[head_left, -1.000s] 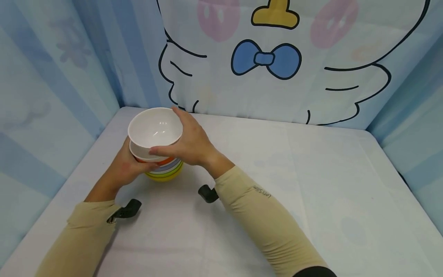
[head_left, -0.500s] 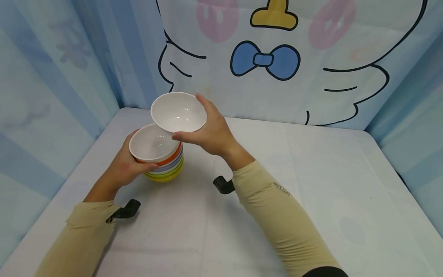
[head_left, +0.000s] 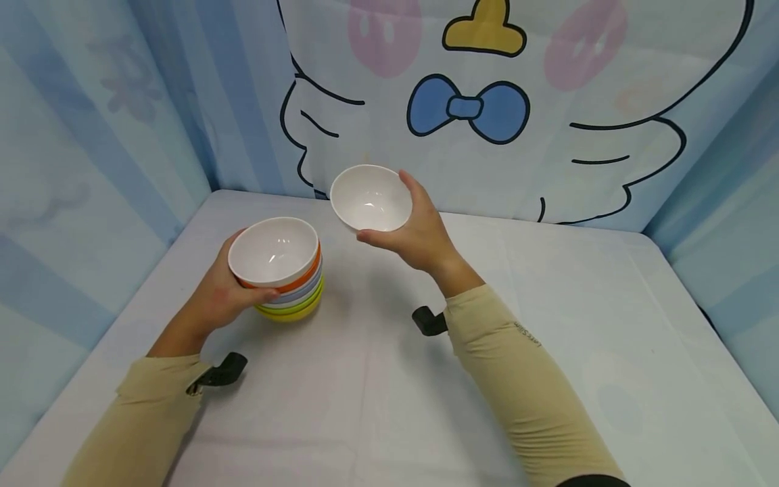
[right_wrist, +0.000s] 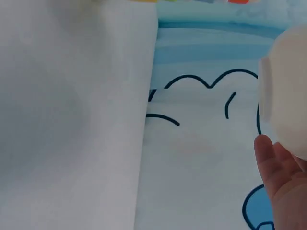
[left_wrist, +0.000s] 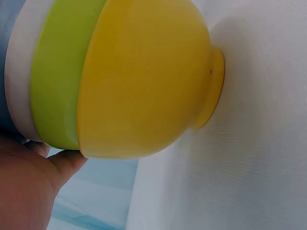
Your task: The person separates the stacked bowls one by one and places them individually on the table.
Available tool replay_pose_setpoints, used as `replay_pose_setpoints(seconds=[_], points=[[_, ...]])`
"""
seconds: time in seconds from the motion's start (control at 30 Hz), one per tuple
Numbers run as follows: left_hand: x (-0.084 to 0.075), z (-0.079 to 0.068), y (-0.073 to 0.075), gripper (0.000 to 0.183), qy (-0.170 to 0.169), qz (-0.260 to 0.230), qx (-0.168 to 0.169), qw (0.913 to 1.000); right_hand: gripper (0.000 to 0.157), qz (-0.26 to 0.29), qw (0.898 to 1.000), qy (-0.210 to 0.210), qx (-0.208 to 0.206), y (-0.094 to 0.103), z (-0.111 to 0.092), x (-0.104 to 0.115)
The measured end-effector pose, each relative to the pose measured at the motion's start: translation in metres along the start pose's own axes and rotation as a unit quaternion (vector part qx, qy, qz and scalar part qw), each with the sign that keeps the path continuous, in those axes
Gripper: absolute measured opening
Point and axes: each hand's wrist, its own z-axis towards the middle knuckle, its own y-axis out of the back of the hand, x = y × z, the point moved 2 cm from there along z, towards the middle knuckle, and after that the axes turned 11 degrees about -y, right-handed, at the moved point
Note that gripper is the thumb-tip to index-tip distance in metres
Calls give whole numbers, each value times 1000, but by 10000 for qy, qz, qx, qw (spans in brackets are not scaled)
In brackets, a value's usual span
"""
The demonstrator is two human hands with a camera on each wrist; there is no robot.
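My right hand (head_left: 422,233) grips a white bowl (head_left: 370,197) by its side, thumb and fingers spread round the rim. The bowl is held up above the table toward the back, right of the stack; its pale outside and foot ring show in the right wrist view. My left hand (head_left: 222,294) holds a stack of nested bowls (head_left: 275,251), thumb across the front and fingers hidden behind. An orange-sided bowl with a white inside tops the stack. Lower bands are lavender, white, green and yellow. In the left wrist view the yellow bowl (left_wrist: 144,81) sits lowest, its foot at the tablecloth.
A white cloth covers the table (head_left: 365,406). Behind its back edge hangs a curtain with a cartoon print and blue bow tie (head_left: 468,108). Striped blue curtains (head_left: 91,169) close the left and right sides. A dark camera mount (head_left: 224,369) juts from the left sleeve.
The white bowl in my right hand has lifted off the stack and moved right, uncovering the orange-sided bowl's inside. My left hand and the stack stay nearly in place.
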Motion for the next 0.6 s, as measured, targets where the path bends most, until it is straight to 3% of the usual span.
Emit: replay_pose_setpoints(seconds=[0.3,0.6], points=[[-1,-2,2,99,13,-62,11,10000,117,-151,9992,-303,-191,9,13,-32],[-1,-3,2,101,239,-12,63,9997,117,-333,9963,-781,-166,11,21,-60]])
